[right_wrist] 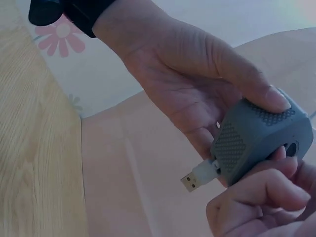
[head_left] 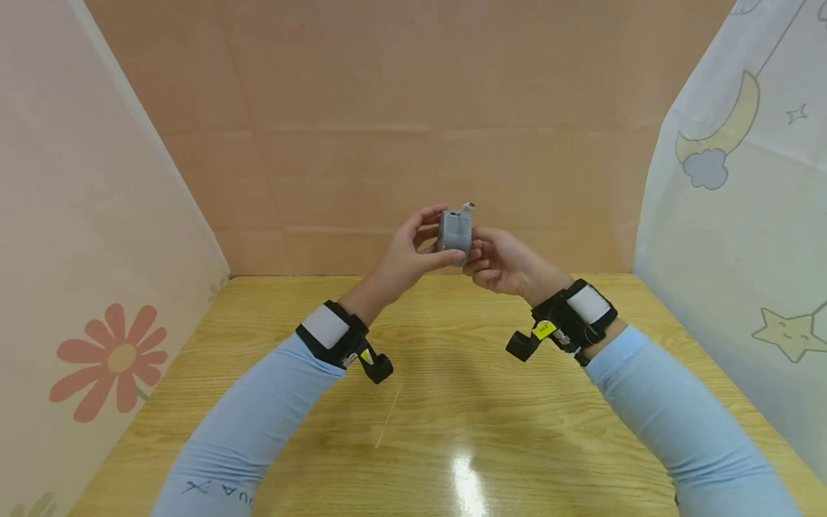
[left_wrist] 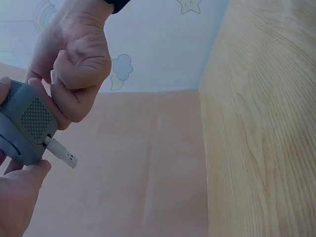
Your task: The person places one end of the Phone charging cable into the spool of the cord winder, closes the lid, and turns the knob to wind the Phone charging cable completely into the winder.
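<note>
Grey plastic gadget [head_left: 455,235], mesh-textured sides, short white USB plug [head_left: 468,206] protruding: held in air above wooden table [head_left: 452,402]. Your left hand [head_left: 407,255] pinches it thumb-and-fingers; right hand [head_left: 504,262] curls fingers against opposite face. Judged light, rigid, grippy; hold body, spare plug.

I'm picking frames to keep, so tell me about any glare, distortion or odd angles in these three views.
Head view: a bright glare patch on the table near the bottom edge, wide-angle bending at the side walls, hands and gray device sharp. Left wrist view: the scene is turned sideways, light even, the plug crisp. Right wrist view: also turned sideways, slightly dim, left hand sharp.
</note>
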